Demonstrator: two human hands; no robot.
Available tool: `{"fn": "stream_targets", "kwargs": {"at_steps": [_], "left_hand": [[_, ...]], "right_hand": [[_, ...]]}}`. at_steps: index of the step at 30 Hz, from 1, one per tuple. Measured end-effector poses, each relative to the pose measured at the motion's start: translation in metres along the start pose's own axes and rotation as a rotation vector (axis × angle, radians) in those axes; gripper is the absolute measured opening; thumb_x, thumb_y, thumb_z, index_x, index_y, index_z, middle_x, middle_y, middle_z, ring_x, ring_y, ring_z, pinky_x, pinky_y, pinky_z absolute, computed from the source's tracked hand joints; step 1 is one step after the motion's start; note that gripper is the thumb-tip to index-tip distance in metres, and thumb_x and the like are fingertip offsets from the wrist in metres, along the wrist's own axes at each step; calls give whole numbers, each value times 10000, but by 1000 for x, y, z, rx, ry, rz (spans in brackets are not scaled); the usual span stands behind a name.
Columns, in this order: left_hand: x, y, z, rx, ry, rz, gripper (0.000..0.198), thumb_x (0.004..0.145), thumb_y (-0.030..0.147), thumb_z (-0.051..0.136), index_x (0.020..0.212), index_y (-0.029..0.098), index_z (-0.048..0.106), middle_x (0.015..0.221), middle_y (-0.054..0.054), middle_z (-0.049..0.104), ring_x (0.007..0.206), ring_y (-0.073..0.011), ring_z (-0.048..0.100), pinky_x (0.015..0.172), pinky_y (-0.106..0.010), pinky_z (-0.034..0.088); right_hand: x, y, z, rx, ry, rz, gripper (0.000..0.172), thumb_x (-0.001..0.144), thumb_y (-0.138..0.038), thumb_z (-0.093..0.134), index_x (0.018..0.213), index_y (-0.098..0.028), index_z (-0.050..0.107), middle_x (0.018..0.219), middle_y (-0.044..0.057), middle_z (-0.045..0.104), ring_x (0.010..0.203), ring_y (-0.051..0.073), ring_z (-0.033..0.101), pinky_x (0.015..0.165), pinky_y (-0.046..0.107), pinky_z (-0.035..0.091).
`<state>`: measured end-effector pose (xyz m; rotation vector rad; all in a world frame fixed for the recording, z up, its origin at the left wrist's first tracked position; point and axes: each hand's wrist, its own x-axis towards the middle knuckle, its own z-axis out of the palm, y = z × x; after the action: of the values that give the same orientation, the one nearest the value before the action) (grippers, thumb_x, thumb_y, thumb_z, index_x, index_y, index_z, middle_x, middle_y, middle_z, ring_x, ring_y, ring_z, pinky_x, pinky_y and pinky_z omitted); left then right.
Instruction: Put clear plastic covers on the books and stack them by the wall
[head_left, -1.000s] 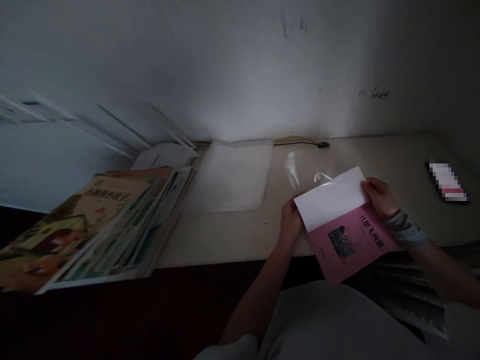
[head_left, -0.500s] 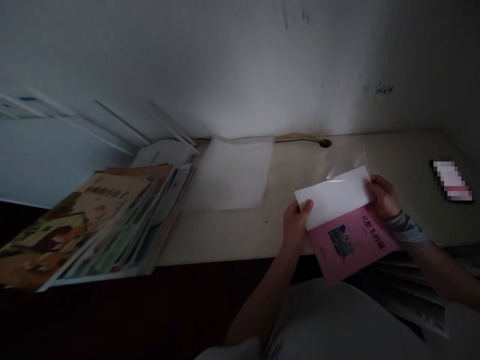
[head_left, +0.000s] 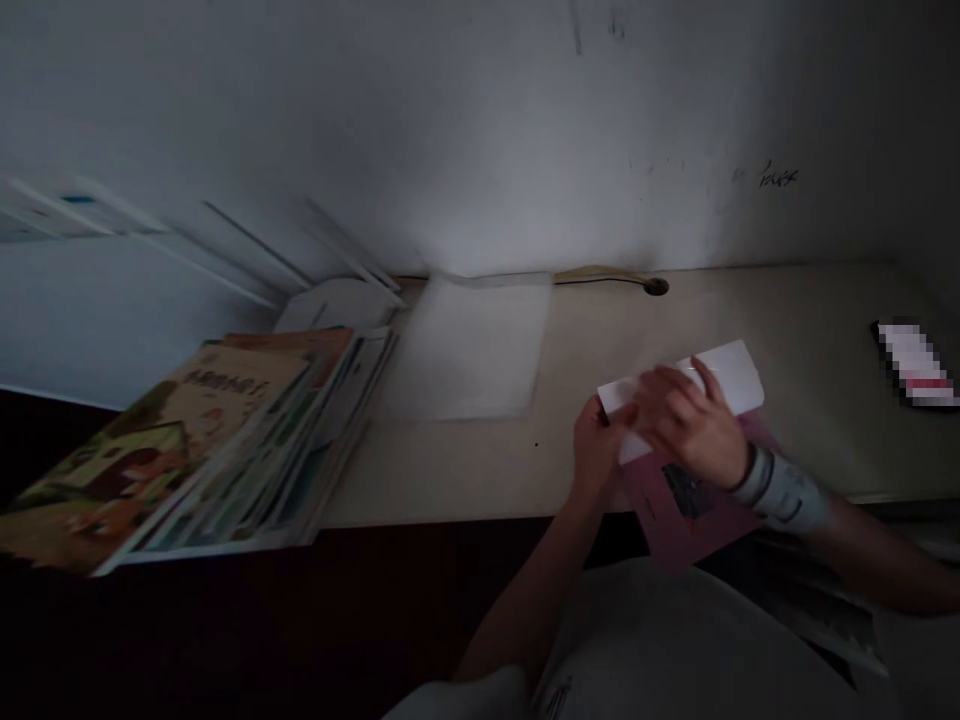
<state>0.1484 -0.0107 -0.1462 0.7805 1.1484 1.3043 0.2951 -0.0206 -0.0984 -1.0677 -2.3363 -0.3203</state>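
A pink book (head_left: 667,530) with a dark picture on its cover is held tilted over the desk's front edge. A white flap or sheet (head_left: 739,372) lies across the book's upper part. My left hand (head_left: 597,455) grips the left edge of both, thumb on top. Over the white flap, my right hand (head_left: 694,420) reaches across toward my left thumb, its fingers stretched and slightly blurred. It hides the middle of the flap and part of the cover. A grey band (head_left: 780,490) is round my right wrist.
A pile of picture books (head_left: 217,440) stands at the left of the pale desk (head_left: 450,470). A whitish translucent sheet (head_left: 480,350) lies in the middle. A phone (head_left: 919,365) rests at the far right. Cables run along the wall to a hole (head_left: 656,287).
My right hand has left the flap's right corner and moved left across the white flap, toward my left hand. My left hand keeps its hold on the book.
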Motion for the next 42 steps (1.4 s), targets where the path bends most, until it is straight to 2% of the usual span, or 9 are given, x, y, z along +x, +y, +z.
{"fn": "stream_targets", "kwargs": {"at_steps": [3,5,10,16,20,23,26,35,42], "left_hand": [[-2,2,-4,-4,40,-1,251,629,265,709,846,157,643,770,-11,647,648,-113,555,604,-226,426],[-4,4,-7,-53,42,-35,281,647,313,717,866,157,638,761,-10,650,629,-113,554,585,-227,425],[-11,4,-10,-88,65,-43,404,621,388,758,919,148,631,834,-38,673,671,-136,589,604,-244,453],[-11,8,-10,-180,103,-80,438,606,455,758,907,165,631,817,-29,678,665,-147,611,583,-250,463],[10,31,-14,-216,16,-77,449,623,520,712,895,169,648,767,-30,679,655,-153,623,562,-245,451],[33,44,-14,-138,-55,-67,375,611,442,736,852,167,652,777,-49,699,702,-181,652,592,-260,459],[48,44,-13,-104,2,-8,269,619,389,733,716,166,620,729,-48,701,724,-198,673,648,-287,484],[49,41,-16,-175,88,-10,271,650,399,714,765,168,633,784,-53,715,728,-223,694,710,-367,526],[54,54,-18,-148,51,0,248,641,362,721,755,156,644,764,-57,710,686,-216,687,714,-376,525]], "right_hand": [[-4,-15,9,45,-65,-74,321,900,-290,488,1197,-188,559,1278,108,558,1246,256,433,1080,516,277],[-17,-5,11,72,11,8,322,884,-296,512,1176,-172,563,1214,125,581,1183,263,481,1025,490,356],[-59,54,1,146,264,651,293,842,-392,544,1018,-163,586,965,115,593,905,241,566,768,402,480],[-64,77,-5,575,-19,976,387,791,-554,558,670,-187,538,601,-12,512,576,129,467,565,279,371],[-58,75,-3,898,18,1104,397,703,-547,649,614,-195,491,556,-42,461,528,103,408,508,260,306],[-56,77,4,1148,109,1145,383,630,-491,711,613,-204,457,545,-62,435,492,87,376,483,247,283],[-55,79,10,1211,159,1145,377,598,-444,727,602,-209,432,517,-75,410,464,77,350,463,238,264],[-65,71,4,1012,-88,1067,405,680,-515,663,898,-181,587,662,5,621,563,141,531,501,256,377],[-57,62,-2,719,-94,976,399,711,-567,611,633,-192,501,493,-54,386,465,85,326,437,243,221]]}}
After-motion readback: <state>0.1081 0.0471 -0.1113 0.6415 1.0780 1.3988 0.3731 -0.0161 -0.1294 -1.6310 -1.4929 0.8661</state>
